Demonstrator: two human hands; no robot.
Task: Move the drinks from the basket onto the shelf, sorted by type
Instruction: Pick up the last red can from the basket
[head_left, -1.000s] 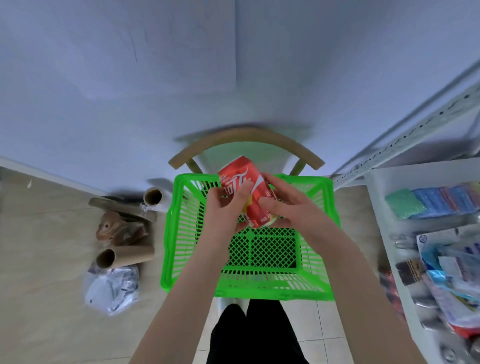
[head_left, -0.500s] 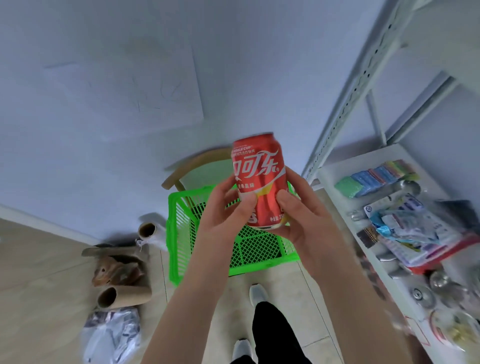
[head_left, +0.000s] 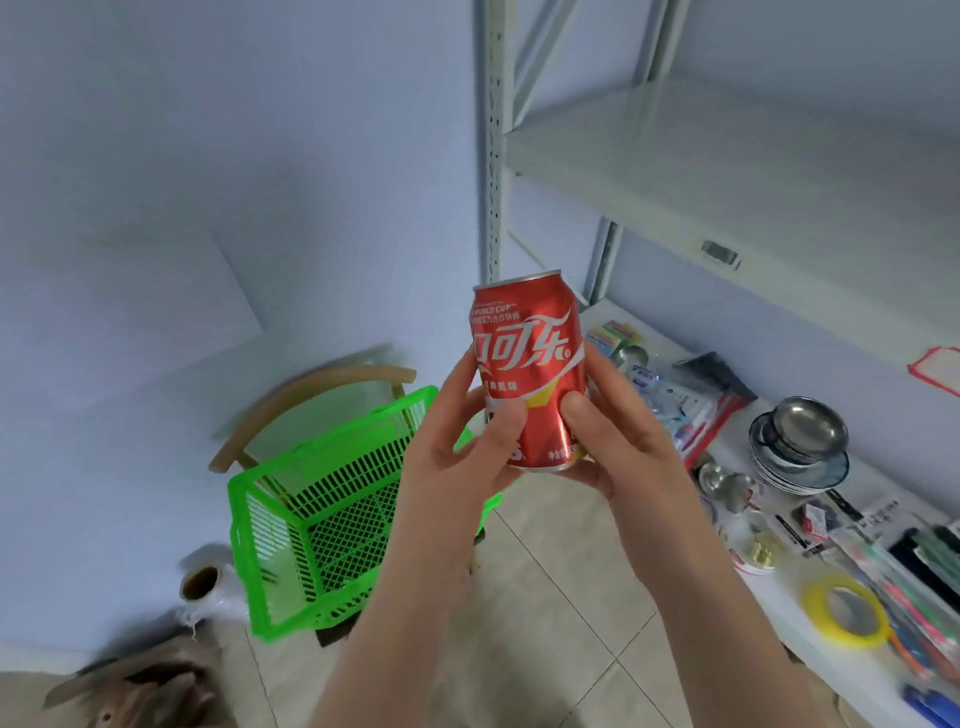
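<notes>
Red aluminium cola can (head_left: 530, 369), upright, gripped by left hand (head_left: 457, 457) and right hand (head_left: 618, 441) above the green plastic basket (head_left: 317, 525).

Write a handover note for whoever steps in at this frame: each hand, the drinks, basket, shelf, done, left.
Left hand and right hand: both grip the red cola can, upright, in the air between basket and shelf.
Green basket: visible part holds no drinks; some is hidden behind the left arm.
Shelf: no drinks in view on it; upper board bare, bowls on the lower one.
Done: can is out of the basket. Left: set it on the shelf.
</notes>
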